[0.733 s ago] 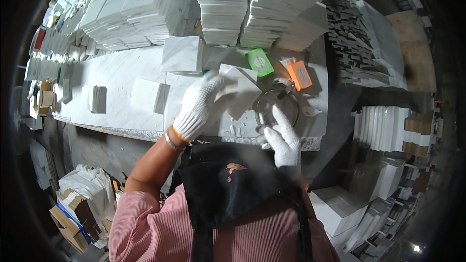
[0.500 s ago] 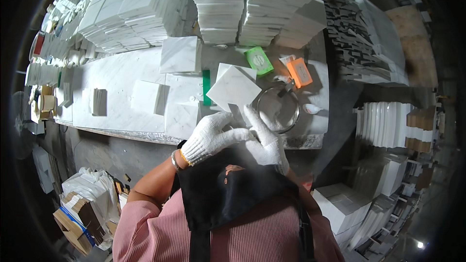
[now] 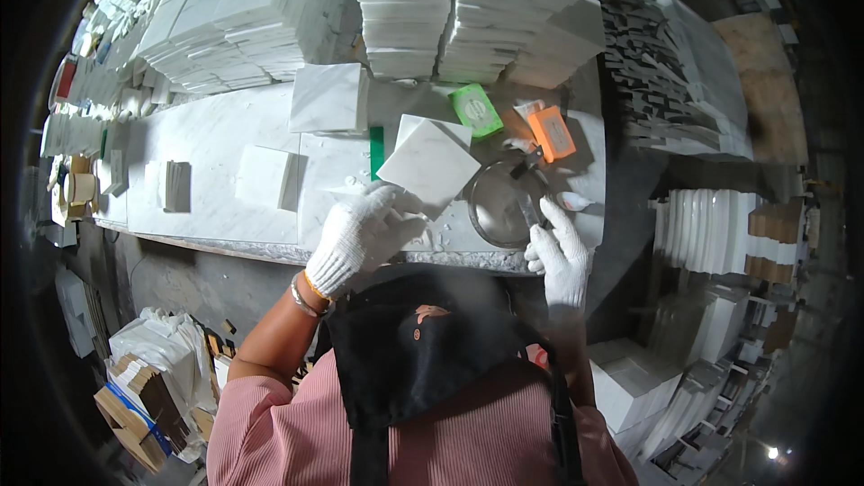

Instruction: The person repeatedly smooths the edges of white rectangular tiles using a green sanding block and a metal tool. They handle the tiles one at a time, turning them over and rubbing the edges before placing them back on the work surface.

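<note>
My left hand (image 3: 360, 232), in a white knitted glove, hovers over or rests on a small white tile near the bench's front edge, mostly covering it. Its fingers are bent loosely and spread apart; I see nothing gripped. To the right, my gloved right hand (image 3: 562, 256) is open beside a round dish (image 3: 486, 232), index finger stretched toward its rim. A putty knife with a dark handle (image 3: 527, 162) lies across that dish. Between the hands and farther back, a square white marble tile (image 3: 430, 165) sits turned on top of another. A green strip (image 3: 376, 154) lies left of it.
Behind the tiles are a green box (image 3: 476, 111) and an orange box (image 3: 551, 132). Tall tile stacks (image 3: 403, 27) line the back. Another tile pile (image 3: 328, 97) and small tile groups (image 3: 261, 175) stand to the left. White boxes (image 3: 634, 378) are at lower right.
My hands, close together before, have moved apart. The left went left and slightly back over the small tile; the right went right to the dish. The view shifted slightly.
</note>
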A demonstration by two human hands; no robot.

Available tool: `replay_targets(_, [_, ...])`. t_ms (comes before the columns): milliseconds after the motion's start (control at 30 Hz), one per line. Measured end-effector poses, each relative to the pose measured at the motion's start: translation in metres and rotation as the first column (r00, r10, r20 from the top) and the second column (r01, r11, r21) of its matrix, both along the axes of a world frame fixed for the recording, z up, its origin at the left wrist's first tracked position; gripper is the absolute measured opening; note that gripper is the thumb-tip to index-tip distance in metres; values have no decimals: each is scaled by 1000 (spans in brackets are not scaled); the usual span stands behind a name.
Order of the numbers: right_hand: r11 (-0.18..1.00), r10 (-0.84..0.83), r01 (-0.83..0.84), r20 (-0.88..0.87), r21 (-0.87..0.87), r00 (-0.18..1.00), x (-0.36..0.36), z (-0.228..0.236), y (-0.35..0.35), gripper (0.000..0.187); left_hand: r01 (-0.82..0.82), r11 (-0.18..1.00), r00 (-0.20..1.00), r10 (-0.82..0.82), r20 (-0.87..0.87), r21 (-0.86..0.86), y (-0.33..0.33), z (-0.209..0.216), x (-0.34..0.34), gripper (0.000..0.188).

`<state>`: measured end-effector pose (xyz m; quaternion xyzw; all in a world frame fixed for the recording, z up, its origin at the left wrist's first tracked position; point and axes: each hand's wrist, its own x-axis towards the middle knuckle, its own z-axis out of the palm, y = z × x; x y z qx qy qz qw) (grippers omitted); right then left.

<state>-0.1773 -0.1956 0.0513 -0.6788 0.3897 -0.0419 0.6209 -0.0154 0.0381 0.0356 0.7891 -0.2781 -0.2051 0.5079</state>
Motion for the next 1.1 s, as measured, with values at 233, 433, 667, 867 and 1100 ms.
replay_targets(233, [999,-32,32,1,19,999,4,-14,-9,43,34,989,977,-64,204,147,11,-5,1,24])
replay_targets(433, [639,210,-351,-283,-684,936,-4,-78,-25,32,-81,992,908,34,417,97,5,-11,1,49])
replay_targets(667, [559,328,-448,-310,-698,892,35,-35,-38,34,-97,944,900,-53,433,316,-30,-21,-9,82])
replay_targets(867, [258,492,-380,-218,-888,843,136,-28,-46,42,-127,946,818,-72,571,300,-42,-41,1,83])
replay_targets(1100, [-24,538,-617,-530,-786,655,178,-108,-63,63,74,985,788,-155,596,158,-40,-45,42,69])
